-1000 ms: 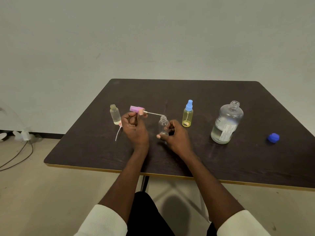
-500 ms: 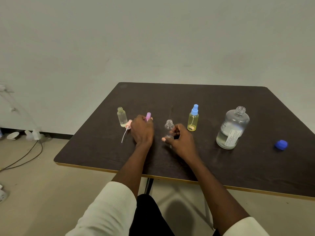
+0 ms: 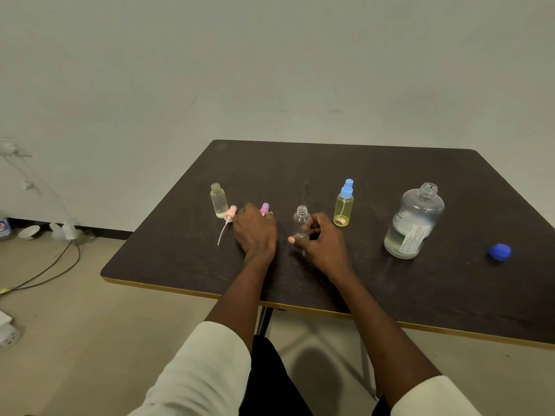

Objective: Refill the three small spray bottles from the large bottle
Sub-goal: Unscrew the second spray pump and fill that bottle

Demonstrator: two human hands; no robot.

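Observation:
My left hand (image 3: 255,231) lies low on the dark table (image 3: 360,283), its fingers around a pink-purple spray head (image 3: 264,209) that pokes out beyond them. My right hand (image 3: 322,243) grips a small clear empty bottle (image 3: 301,219) with no cap, standing upright. To the left stands another uncapped small bottle (image 3: 219,201) with pale liquid, and a peach spray head (image 3: 227,221) with its tube lies beside it. A yellow small bottle with a blue spray cap (image 3: 344,204) stands to the right. The large clear bottle (image 3: 413,223), uncapped and partly full, is farther right.
A blue cap (image 3: 499,252) lies on the table near the right edge. The table's front edge (image 3: 210,292) runs just before my forearms. On the floor at the left are cables (image 3: 45,271) and small items along the wall.
My left hand has lowered the pink-purple spray head from above the table down to its surface. My right hand has stayed on the small clear bottle. The camera has shifted left.

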